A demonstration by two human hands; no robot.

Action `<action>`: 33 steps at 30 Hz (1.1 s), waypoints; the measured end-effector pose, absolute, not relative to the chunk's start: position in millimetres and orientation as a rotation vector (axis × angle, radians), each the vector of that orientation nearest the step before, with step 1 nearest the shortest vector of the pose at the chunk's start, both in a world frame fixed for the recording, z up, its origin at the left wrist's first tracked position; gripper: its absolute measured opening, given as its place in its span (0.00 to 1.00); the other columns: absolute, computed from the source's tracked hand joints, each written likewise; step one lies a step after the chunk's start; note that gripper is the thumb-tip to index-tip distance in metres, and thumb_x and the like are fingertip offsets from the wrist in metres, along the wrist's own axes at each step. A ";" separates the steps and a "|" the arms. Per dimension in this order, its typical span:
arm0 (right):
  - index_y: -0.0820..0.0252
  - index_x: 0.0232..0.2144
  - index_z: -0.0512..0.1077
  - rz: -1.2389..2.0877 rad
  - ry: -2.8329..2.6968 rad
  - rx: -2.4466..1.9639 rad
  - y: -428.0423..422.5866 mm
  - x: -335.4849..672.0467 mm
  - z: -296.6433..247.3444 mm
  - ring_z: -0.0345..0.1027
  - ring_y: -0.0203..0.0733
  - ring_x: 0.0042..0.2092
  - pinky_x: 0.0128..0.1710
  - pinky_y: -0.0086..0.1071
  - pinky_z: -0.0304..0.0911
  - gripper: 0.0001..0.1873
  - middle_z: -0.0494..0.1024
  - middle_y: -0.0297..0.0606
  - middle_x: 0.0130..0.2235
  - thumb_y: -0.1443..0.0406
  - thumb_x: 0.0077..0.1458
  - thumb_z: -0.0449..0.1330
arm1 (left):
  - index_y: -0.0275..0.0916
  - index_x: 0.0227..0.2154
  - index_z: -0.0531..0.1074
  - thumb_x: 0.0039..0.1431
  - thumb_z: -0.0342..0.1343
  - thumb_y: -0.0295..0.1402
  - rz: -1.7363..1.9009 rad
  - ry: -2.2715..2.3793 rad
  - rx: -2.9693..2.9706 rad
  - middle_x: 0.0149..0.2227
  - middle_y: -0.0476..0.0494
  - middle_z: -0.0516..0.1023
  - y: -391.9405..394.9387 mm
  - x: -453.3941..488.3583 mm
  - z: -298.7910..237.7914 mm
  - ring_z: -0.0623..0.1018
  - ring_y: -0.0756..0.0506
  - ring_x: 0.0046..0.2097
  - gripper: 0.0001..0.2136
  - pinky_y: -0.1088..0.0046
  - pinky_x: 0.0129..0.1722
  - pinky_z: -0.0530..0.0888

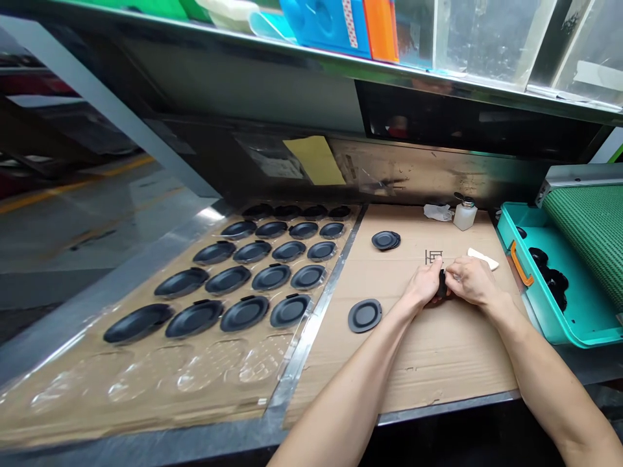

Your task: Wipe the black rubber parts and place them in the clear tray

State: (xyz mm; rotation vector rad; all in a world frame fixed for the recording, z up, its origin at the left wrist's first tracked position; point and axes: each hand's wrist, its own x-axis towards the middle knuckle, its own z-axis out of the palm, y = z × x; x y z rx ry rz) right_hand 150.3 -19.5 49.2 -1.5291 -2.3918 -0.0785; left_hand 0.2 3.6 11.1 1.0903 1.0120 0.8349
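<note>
Holding one black disc (442,285) over cardboard (438,363): left hand (424,283), fingers closed around it; right hand (470,280), fingers pinched at its edge. Left of hands: one loose disc (365,316).

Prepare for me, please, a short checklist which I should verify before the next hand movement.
1. Black piece held between left hand and right hand: ok.
2. Its surface condition: cannot tell, it is mostly covered.
3. Every hollow of the clear tray filled: not ok, the four front hollows show bare plastic.
4. White bottle upright: ok.
5. Near disc apart from left forearm: cannot tell, they look very close.
6. White pad near the right hand: ok.
</note>
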 end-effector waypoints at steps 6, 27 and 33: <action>0.56 0.21 0.74 -0.015 -2.340 -1.487 -17.1 154.1 46.6 0.66 0.37 0.31 0.32 0.31 0.52 0.14 0.76 0.34 0.27 0.66 0.58 0.57 | 0.37 0.18 0.75 0.67 0.45 0.51 0.818 1.002 1.228 0.17 0.39 0.75 2.6 0.7 9.8 0.67 0.49 0.14 0.29 0.73 0.14 0.58; 0.58 0.20 0.73 0.001 -2.365 -1.556 -21.0 150.8 50.9 0.65 0.40 0.32 0.33 0.32 0.52 0.13 0.78 0.37 0.27 0.66 0.56 0.57 | 0.36 0.17 0.72 0.66 0.42 0.52 0.760 1.091 1.371 0.17 0.42 0.74 -4.8 -0.1 16.8 0.68 0.49 0.15 0.30 0.74 0.16 0.62; 0.57 0.20 0.73 0.055 -2.331 -1.481 -18.4 154.7 48.0 0.63 0.38 0.31 0.34 0.30 0.52 0.14 0.77 0.35 0.25 0.66 0.57 0.56 | 0.37 0.18 0.72 0.66 0.42 0.52 0.797 1.068 1.364 0.18 0.43 0.75 -6.0 1.1 16.0 0.68 0.50 0.16 0.29 0.74 0.18 0.63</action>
